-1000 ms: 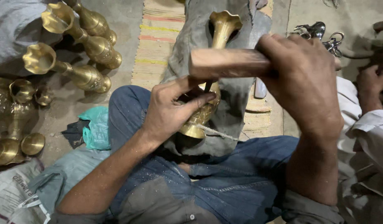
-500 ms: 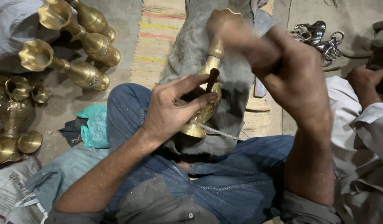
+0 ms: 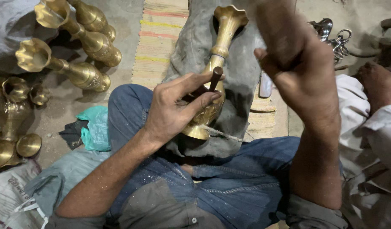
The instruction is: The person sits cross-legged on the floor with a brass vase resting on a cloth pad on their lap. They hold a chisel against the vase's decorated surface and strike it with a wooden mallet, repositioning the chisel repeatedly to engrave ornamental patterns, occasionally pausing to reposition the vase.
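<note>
Right hand has risen, fist blurred; left hand pinches punch against brass vase — beneath it.

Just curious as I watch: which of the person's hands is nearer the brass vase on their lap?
Left. The left hand rests on the vase, pinching a dark punch against it. The right hand is raised to the vase's right, clear of it.
</note>
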